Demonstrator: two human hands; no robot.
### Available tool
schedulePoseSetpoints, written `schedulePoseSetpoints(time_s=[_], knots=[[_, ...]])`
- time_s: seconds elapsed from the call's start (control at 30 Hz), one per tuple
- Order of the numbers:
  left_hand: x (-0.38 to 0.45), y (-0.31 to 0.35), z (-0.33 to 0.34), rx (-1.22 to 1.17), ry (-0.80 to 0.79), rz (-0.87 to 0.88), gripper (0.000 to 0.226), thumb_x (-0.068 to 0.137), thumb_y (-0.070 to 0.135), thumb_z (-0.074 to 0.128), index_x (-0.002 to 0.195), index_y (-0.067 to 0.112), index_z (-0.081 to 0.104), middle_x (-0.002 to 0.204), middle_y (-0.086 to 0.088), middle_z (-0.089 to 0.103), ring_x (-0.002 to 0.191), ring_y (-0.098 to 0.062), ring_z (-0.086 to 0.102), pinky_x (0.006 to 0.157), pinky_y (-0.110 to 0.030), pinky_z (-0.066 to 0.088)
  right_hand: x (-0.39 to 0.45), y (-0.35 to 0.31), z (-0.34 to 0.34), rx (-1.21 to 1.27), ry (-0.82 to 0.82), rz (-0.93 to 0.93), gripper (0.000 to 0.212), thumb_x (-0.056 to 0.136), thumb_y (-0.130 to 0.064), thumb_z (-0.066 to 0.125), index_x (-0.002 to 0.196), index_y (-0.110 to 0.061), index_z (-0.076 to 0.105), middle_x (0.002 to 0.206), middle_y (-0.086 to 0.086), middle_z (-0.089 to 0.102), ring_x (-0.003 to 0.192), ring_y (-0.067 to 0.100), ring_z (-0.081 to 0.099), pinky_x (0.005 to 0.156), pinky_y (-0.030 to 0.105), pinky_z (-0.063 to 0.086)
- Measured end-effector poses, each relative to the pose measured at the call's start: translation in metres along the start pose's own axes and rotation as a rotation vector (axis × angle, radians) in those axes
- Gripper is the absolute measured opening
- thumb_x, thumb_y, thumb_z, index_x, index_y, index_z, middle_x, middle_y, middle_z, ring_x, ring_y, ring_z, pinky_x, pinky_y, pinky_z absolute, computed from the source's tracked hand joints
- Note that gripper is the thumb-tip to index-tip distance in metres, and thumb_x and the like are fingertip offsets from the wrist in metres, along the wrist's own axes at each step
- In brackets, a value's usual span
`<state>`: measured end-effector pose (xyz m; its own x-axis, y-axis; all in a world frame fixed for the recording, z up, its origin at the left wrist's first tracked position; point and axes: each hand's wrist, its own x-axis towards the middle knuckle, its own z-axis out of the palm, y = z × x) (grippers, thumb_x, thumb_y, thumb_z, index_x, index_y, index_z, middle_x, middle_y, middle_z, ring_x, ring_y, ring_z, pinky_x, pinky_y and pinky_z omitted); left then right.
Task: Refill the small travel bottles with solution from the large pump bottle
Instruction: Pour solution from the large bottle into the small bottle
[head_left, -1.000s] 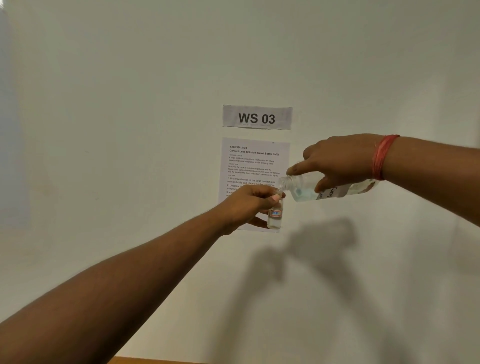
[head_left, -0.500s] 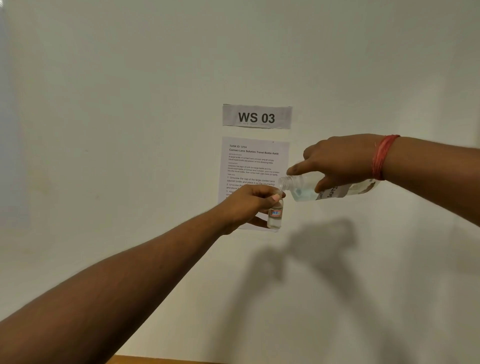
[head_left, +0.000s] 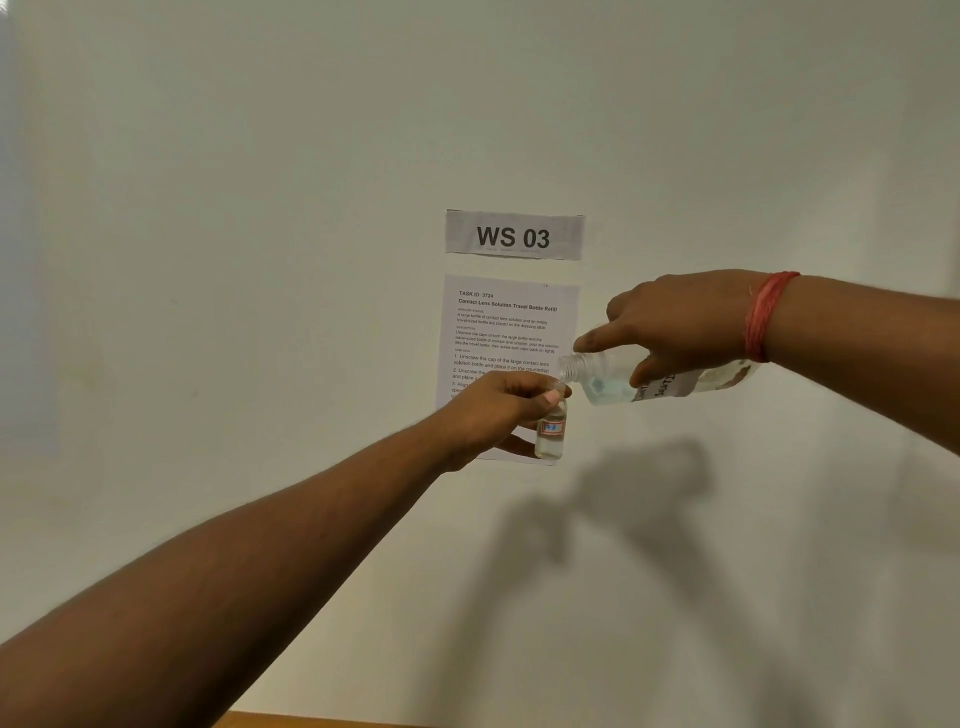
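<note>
Clear plastic formed the small travel bottle, a slim upright cylinder held in mid-air before the wall, partly filled with colourless liquid. A white label edged in red wrapped its middle; the marks on it were too small to read. The left hand had its grip closed round the bottle, thumb across the neck and fingers curled behind.

Just above and to the right, the large bottle lay tipped nearly level, its threaded, uncapped mouth at the travel bottle's opening, possibly touching it. It was also transparent, with a bluish tint inside near the shoulder and a white label bearing dark handwriting that I could not make out. The right hand gripped it from above, forefinger stretched along the neck. A red thread band circled that wrist.

Behind them, a paper strip taped to the smooth pale wall read "WS 03". Beneath it a printed sheet read "TASK ID 3724" and "Contact Lens Solution Travel Bottle Refill". Soft shadows of both arms fell on the wall. A sliver of wooden desk showed at the bottom edge.
</note>
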<state>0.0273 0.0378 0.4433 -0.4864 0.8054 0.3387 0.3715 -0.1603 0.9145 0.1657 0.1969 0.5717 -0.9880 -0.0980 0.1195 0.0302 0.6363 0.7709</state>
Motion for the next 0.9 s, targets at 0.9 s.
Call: schedulePoseSetpoints(time_s=[0.9], knots=[[-0.0009,-0.002,-0.0033,0.014,0.007,-0.012,0.026,0.103,0.021,0.059,0.126,0.014,0.07,0.124,-0.005,0.072,0.112,-0.022,0.069,0.07,-0.029,0.063,0.005,-0.0003,0.0019,0.009,-0.003,-0.014,0.071,0.09,-0.051,0.059,0.151,-0.045,0.021,0.117,-0.004,0.055,0.085,0.01,0.041,0.072,0.023,0.035]])
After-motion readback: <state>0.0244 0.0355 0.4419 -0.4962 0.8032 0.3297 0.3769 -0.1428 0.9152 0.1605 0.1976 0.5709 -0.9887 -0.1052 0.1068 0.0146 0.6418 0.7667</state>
